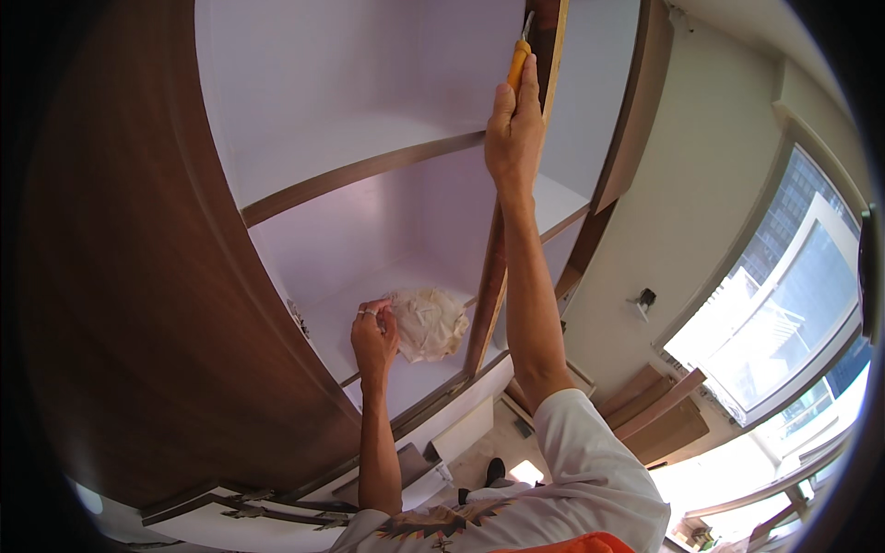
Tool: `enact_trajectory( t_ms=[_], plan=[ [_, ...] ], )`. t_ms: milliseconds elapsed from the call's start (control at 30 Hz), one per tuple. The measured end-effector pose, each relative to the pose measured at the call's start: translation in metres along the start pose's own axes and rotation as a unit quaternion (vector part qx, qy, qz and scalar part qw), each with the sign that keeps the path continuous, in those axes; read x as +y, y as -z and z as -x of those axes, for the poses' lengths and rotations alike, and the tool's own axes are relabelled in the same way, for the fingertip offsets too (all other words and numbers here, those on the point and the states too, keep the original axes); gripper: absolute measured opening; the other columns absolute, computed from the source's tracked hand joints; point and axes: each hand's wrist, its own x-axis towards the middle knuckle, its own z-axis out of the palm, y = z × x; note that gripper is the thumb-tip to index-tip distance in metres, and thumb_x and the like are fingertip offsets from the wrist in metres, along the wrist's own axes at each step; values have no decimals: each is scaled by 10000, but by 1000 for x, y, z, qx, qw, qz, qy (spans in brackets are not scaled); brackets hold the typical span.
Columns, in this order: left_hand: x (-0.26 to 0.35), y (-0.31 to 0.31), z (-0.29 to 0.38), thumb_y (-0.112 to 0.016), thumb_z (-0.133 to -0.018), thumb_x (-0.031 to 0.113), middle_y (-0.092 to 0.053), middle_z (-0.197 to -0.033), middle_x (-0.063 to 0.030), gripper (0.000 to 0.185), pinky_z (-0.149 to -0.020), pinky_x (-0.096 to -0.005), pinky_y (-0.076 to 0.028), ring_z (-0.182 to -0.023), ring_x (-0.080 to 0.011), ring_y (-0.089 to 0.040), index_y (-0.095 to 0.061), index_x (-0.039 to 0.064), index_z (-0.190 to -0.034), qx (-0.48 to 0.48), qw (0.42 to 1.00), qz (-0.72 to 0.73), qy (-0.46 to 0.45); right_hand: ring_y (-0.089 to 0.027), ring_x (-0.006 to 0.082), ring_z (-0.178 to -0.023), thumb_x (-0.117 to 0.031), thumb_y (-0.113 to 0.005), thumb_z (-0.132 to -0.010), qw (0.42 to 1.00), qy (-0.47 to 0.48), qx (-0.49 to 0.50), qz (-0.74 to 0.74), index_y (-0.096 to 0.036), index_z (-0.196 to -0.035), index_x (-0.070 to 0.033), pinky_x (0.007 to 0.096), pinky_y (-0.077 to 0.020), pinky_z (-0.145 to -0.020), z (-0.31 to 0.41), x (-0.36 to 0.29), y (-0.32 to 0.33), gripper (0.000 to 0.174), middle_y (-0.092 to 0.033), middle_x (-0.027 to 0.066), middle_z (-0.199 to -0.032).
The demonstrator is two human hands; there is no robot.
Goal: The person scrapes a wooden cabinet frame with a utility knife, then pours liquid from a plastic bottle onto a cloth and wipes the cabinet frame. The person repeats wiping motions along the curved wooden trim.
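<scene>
My right hand (pixel 515 135) reaches up along a cabinet's vertical divider (pixel 489 290), closed around the yellow handle of a narrow-bladed hand tool (pixel 518 63). Its metal tip points upward against the dark edge of the divider; the exact kind of tool is unclear. Lower down, my left hand (pixel 375 332) is raised with bent fingers and a ring on one finger. It is beside a crumpled whitish cloth or plastic bundle (pixel 429 325) on the lower cabinet shelf; whether the fingers hold a part of it cannot be told.
A brown-edged shelf (pixel 366 173) crosses the white cabinet interior. A large brown panel (pixel 138 276) fills the left side. Hinged cabinet doors (pixel 242 518) lie low at left. Boards (pixel 657 415) lean near the window (pixel 788 304) at right. A wall box (pixel 645 299) shows in the wall.
</scene>
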Motion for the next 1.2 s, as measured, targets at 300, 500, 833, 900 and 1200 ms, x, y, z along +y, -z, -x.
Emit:
enact_trajectory(
  t_ms=[300, 500, 833, 900, 1200],
  plan=[
    [2, 1, -1, -627, -925, 51, -687, -953, -144, 140, -765, -421, -539, -819, -304, -680, -701, 18, -1038, -3, 1000, 6, 6, -644, 255, -954, -172, -435, -1088, 1000, -4, 13, 4, -264, -1610, -29, 369, -505, -882, 4, -8, -1, 567, -645, 200, -1238],
    [1, 0, -1, -630, -921, 43, -684, -944, -138, 136, -765, -419, -537, -810, -299, -676, -701, 21, -1034, -1, 1000, 15, 5, -634, 311, -1124, -171, -439, -1085, 999, 32, 31, 3, -268, -1607, -26, 387, -477, -989, 8, 4, -5, 568, -616, 223, -1345],
    [8, 0, -2, -623, -928, 46, -680, -936, -139, 134, -754, -413, -535, -802, -290, -673, -704, 20, -1032, -12, 1000, 10, 10, -539, 366, -1321, -147, -440, -1075, 999, 19, 22, -43, -288, -1591, -1, 380, -418, -1098, 9, 10, -5, 558, -474, 220, -1545],
    [6, -1, -1, -623, -929, 48, -681, -935, -141, 134, -750, -409, -537, -800, -290, -675, -704, 19, -1032, -14, 1000, 6, 14, -618, 281, -1172, -183, -458, -1067, 999, 36, 12, -1, -327, -1581, 5, 378, -485, -1016, 18, 11, -1, 563, -563, 202, -1440],
    [6, 2, -2, -625, -925, 49, -686, -918, -148, 122, -713, -410, -534, -761, -296, -668, -702, 8, -1011, 10, 999, 29, 23, -418, 385, -1440, -81, -511, -1028, 982, -115, -144, -31, -270, -1561, 81, 439, -317, -1188, 229, 41, 68, 607, -434, 263, -1548]
  ],
)
